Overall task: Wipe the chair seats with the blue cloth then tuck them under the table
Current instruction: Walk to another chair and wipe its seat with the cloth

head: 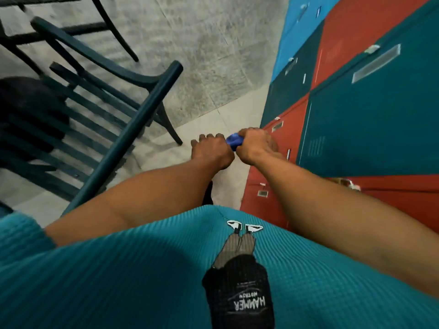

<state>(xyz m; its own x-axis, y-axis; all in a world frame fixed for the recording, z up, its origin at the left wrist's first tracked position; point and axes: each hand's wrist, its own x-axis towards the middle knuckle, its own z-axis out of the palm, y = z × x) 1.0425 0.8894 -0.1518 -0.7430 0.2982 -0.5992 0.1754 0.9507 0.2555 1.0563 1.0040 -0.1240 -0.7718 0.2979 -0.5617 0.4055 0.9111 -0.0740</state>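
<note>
A bunched blue cloth shows between my two hands, held out in front of my body above the floor. My right hand is closed around it. My left hand sits right beside it with fingers curled; most of the cloth is hidden, so whether the left hand grips it is unclear. A dark teal wooden chair with a slatted back stands to my left, its dark seat at the left edge. The chair is apart from both hands.
Red, teal and blue lockers line the right side, close to my right arm. Grey concrete floor stretches ahead. Legs of another dark chair show at the top left. No table is in view.
</note>
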